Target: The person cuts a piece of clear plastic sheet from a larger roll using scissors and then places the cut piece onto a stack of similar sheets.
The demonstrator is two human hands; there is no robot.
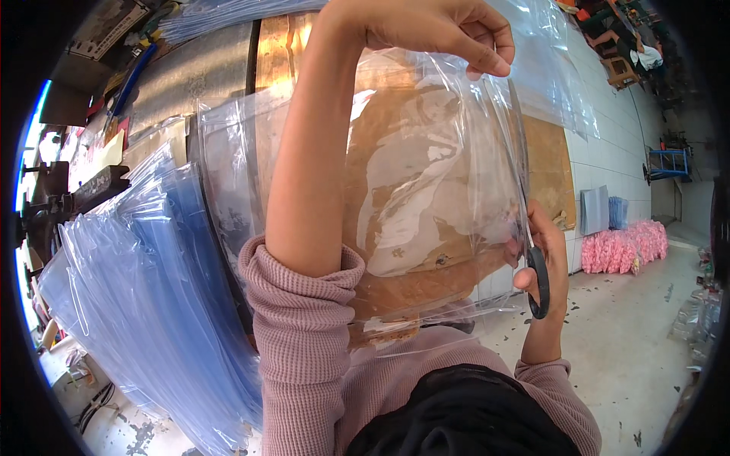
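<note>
At left of the frame, heaped in a slanting pile: blue-tinted plastic sheets (144, 258). Across the middle, over a brown board (551, 171) and partly behind a forearm: a clear plastic sheet (426, 182), glossy and rippled. By its look, light, limp and slippery, apt to cling and crease, easily nicked by a blade; best taken by the free edge, near a corner, and drawn taut. At top, right of centre, the left hand (449, 34), bent over at the wrist, fingertips pinching the sheet's upper edge. At centre right, the right hand (555, 254), curled around the black handles of scissors (539, 292), fingers partly hidden, blades pointing up along the sheet's right side. On sheet or scissors, no brand, label or writing legible.
</note>
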